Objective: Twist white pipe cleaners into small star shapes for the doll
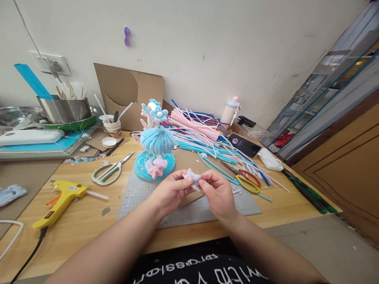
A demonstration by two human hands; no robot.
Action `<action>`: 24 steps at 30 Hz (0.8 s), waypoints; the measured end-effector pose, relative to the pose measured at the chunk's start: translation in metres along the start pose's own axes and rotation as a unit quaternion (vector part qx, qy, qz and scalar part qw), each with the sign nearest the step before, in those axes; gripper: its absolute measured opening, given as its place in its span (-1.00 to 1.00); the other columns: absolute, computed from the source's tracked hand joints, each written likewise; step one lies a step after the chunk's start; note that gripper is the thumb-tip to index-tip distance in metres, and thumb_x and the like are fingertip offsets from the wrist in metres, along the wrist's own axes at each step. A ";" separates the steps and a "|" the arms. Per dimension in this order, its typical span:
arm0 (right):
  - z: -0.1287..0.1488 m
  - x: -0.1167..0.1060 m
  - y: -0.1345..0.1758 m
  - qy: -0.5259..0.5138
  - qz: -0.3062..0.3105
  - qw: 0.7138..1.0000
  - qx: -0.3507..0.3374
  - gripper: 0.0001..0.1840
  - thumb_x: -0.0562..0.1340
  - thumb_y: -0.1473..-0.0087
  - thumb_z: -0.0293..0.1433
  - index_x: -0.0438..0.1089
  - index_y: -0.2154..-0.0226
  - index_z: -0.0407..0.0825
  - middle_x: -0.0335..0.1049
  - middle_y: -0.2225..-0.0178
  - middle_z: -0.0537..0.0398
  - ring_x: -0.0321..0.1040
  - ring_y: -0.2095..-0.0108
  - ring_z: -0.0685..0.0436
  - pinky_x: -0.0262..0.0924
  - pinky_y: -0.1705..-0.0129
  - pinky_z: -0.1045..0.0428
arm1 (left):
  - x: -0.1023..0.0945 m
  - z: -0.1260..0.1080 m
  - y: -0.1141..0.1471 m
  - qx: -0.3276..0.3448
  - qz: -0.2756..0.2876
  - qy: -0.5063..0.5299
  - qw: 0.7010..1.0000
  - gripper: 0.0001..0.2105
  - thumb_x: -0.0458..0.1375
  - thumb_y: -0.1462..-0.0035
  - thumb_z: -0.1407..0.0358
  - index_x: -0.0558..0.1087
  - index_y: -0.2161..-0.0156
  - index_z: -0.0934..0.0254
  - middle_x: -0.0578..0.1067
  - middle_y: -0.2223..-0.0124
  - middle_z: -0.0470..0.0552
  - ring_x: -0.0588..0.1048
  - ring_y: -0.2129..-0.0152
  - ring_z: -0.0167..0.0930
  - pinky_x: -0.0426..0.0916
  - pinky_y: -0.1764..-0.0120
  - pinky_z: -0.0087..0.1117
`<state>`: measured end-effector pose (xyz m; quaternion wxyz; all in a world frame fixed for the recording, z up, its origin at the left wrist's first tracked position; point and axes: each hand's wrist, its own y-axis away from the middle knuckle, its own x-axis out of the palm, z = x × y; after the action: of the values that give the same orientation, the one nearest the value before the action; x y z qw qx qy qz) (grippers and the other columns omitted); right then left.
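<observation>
While the left hand (170, 193) and right hand (217, 193) meet above the grey mat (136, 197), their fingertips pinch a small white fuzzy piece (192, 177) between them, just before the blue figurine (156, 144)

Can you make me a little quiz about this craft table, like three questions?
1. True or false: both hands pinch one small white fuzzy piece between them.
2. Which tool lies nearest the left hand? A) yellow glue gun B) green-handled scissors C) phone
3. Fill in: the blue craft figure stands on the grey ____.

Key: 1 true; the right hand grips it too. 2 B. 3 cutting mat.
</observation>
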<state>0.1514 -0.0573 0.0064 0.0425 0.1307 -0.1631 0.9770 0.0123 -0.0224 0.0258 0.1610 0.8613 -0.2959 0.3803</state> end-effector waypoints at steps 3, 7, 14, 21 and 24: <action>-0.001 0.000 0.000 0.001 -0.004 1.000 0.002 -0.94 0.30 0.02 -0.37 0.42 0.43 -0.02 0.40 0.49 0.17 0.29 0.50 0.05 0.22 0.43 0.12 | 0.000 0.000 0.000 0.003 0.003 -0.002 1.000 -0.87 0.33 0.13 0.45 0.51 0.40 0.37 0.54 0.41 -0.04 0.51 0.44 -0.48 0.37 0.26 -0.47; -0.002 0.002 -0.001 0.019 -0.021 1.000 0.001 -0.93 0.29 0.03 -0.37 0.41 0.46 -0.02 0.41 0.50 0.17 0.29 0.50 0.04 0.23 0.42 0.12 | 0.001 0.001 0.001 0.007 0.000 0.002 1.000 -0.88 0.33 0.13 0.47 0.50 0.40 0.38 0.54 0.42 -0.05 0.50 0.44 -0.50 0.37 0.28 -0.50; -0.004 0.006 -0.002 0.038 -0.063 0.997 -0.009 -0.94 0.28 0.12 -0.44 0.36 0.54 -0.05 0.35 0.59 0.20 0.22 0.57 0.06 0.17 0.51 0.14 | -0.001 0.004 0.000 0.004 -0.008 0.003 1.000 -0.88 0.34 0.14 0.47 0.49 0.42 0.39 0.54 0.43 -0.05 0.49 0.46 -0.51 0.36 0.29 -0.51; -0.014 0.008 -0.002 0.035 -0.104 0.994 -0.028 -0.91 0.22 0.13 -0.44 0.27 0.57 -0.04 0.23 0.62 0.23 0.12 0.60 0.08 0.08 0.55 0.14 | 0.000 0.007 -0.001 0.005 -0.028 -0.029 0.999 -0.84 0.36 0.18 0.43 0.46 0.45 0.37 0.51 0.43 -0.06 0.47 0.46 -0.50 0.33 0.26 -0.47; -0.007 0.006 -0.008 0.032 -0.057 0.998 0.011 -0.92 0.22 0.14 -0.44 0.28 0.57 -0.05 0.21 0.65 0.26 0.05 0.64 0.11 -0.02 0.59 0.16 | 0.001 0.002 -0.001 0.054 -0.038 -0.127 0.990 -0.82 0.36 0.18 0.42 0.43 0.45 0.34 0.49 0.43 -0.08 0.44 0.46 -0.51 0.29 0.31 -0.50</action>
<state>0.1451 -0.0472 0.0037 0.1022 0.1093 -0.1427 0.9784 0.0144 -0.0234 0.0258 0.0895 0.9207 -0.2601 0.2770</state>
